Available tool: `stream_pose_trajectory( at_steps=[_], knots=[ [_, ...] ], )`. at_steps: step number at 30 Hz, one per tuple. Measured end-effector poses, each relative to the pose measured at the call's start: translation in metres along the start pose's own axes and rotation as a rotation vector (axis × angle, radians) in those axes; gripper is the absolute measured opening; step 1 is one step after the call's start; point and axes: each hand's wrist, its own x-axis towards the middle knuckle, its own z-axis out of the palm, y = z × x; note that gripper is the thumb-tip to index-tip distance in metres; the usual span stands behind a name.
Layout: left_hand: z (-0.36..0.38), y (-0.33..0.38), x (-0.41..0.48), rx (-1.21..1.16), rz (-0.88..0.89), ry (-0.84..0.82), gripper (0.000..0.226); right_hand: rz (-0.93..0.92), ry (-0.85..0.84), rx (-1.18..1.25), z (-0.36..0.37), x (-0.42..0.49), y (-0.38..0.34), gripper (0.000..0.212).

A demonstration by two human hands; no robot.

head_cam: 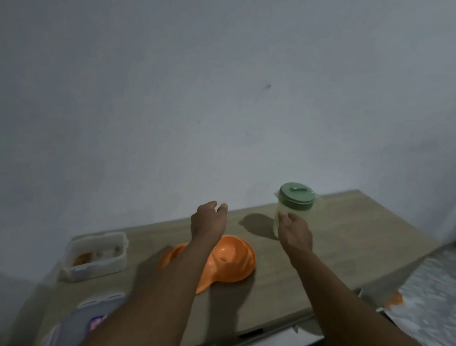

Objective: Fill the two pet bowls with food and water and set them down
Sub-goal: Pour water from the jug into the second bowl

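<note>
Jar [307, 214] of cloudy plastic, round green lid [297, 194]; left hand [208, 220], right hand [296, 232] loose-fingered, empty.

The worktop [353, 239] looks like pale wood-grain laminate, matt and smooth; the orange double bowl [235, 261] near its middle is moulded plastic, smooth with a soft sheen; the jug [285, 208] towards the back edge has a cloudy, translucent plastic body and a matt sage-green plastic lid [296, 195]; the food box [95, 255] by the left edge is frosted clear plastic; the wall [174, 85] behind is flat matt paint; the patterned cloth [436, 296] beyond the right edge looks soft.
</note>
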Motion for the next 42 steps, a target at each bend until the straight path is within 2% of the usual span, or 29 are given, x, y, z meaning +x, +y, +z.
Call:
stream_pose_trajectory(
  at_steps=[11, 16, 21, 24, 29, 32, 40, 42],
  knots=[
    [0.170, 0.072, 0.028, -0.076, -0.118, 0.058, 0.049, 0.029, -0.076, 0.064, -0.067, 0.147, 0.056, 0.054],
    [0.213, 0.087, 0.042, -0.107, -0.220, 0.088, 0.064, 0.033, -0.125, 0.054, -0.078, 0.179, 0.071, 0.059],
    [0.232, 0.092, 0.055, -0.149, -0.250, 0.058, 0.062, 0.064, -0.236, 0.124, -0.071, 0.198, 0.074, 0.070],
    [0.239, 0.085, 0.066, -0.193, -0.232, 0.033, 0.051, 0.097, -0.280, 0.178, -0.066, 0.202, 0.075, 0.076],
    [0.239, 0.075, 0.080, -0.355, -0.293, -0.049, 0.038, 0.168, -0.334, 0.251, -0.058, 0.212, 0.078, 0.088],
    [0.242, 0.073, 0.080, -0.481, -0.330, -0.107, 0.032, 0.205, -0.361, 0.305, -0.052, 0.218, 0.082, 0.087],
    [0.249, 0.066, 0.075, -0.533, -0.328, -0.100, 0.036, 0.186, -0.338, 0.326, -0.042, 0.223, 0.083, 0.080],
    [0.246, 0.064, 0.071, -0.540, -0.327, -0.125, 0.044, 0.185, -0.326, 0.351, -0.043, 0.220, 0.086, 0.087]
  ],
)
